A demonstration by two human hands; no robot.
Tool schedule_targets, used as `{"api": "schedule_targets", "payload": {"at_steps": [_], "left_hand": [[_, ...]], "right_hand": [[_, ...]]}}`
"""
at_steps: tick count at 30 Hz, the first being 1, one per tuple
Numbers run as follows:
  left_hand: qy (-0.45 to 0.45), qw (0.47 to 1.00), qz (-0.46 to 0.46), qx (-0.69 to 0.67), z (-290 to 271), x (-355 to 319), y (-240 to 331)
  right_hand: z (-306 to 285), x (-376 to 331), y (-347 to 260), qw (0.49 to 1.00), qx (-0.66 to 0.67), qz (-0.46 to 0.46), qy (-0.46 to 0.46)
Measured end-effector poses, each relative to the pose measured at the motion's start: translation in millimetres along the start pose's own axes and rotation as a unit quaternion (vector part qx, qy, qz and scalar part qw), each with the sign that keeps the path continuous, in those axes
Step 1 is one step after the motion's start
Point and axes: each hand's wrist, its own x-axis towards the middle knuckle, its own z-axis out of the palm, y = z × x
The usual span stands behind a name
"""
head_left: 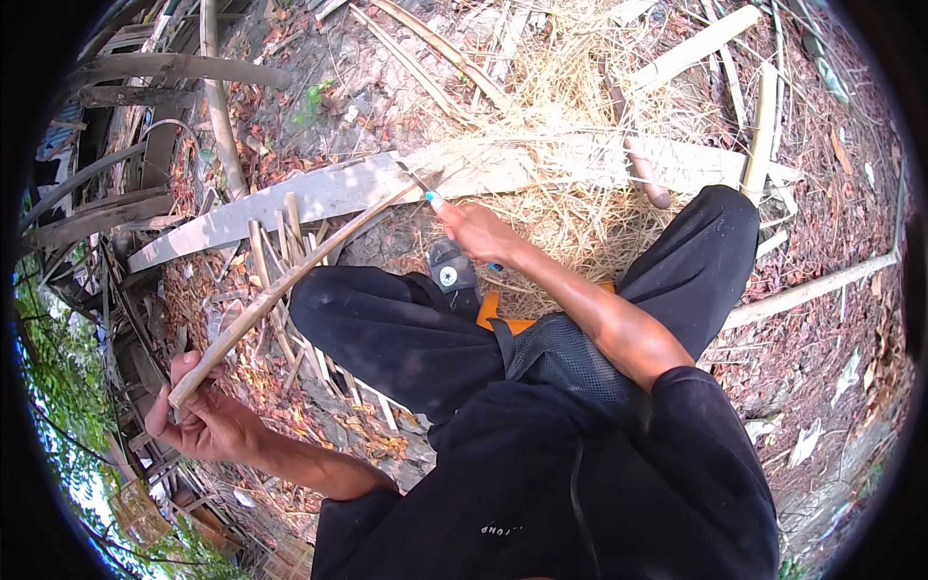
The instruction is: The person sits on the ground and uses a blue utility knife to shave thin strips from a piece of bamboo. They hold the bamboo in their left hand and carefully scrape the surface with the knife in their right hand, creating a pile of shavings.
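My left hand [208, 418] is closed around the near end of a long pale wooden stick [280, 288], possibly split bamboo. The stick slants up and to the right, and its far end reaches the knife. In my right hand [476, 232] is a small knife [414, 178] with a dark blade; bits of blue-green show at both ends of my fist, seemingly its handle. The blade lies at the stick's far end; whether it touches cannot be made out. Beneath both, a long grey wooden plank [333, 200] lies across the ground before me.
Pale shavings [570, 82] pile over the plank and ground. A brown handle [646, 174] of a tool rests on the plank's right part. Bamboo poles [696, 48] lie at the far right, loose strips [280, 329] beside my left knee. An orange seat [505, 317] shows between my legs.
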Motion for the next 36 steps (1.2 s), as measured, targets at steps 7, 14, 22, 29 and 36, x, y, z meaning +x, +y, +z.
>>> {"api": "schedule_targets", "payload": {"at_steps": [7,14,22,29,36], "left_hand": [[0.007,0.999,-0.006,-0.034,6,1,-25],[0.066,0.998,-0.02,0.001,17,9,-55],[0.115,0.993,-0.03,-0.007,21,28,-56],[0.102,0.994,-0.049,-0.004,10,18,-22],[0.138,0.988,-0.052,0.037,8,15,-10]], "right_hand": [[5,66,85,0.945,-0.292,0.099,0.108],[33,69,30,0.962,-0.229,-0.098,0.11],[41,106,90,0.884,-0.412,-0.13,0.177],[38,81,79,0.933,-0.305,0.006,0.192],[62,79,83,0.831,-0.468,-0.234,0.19]]}}
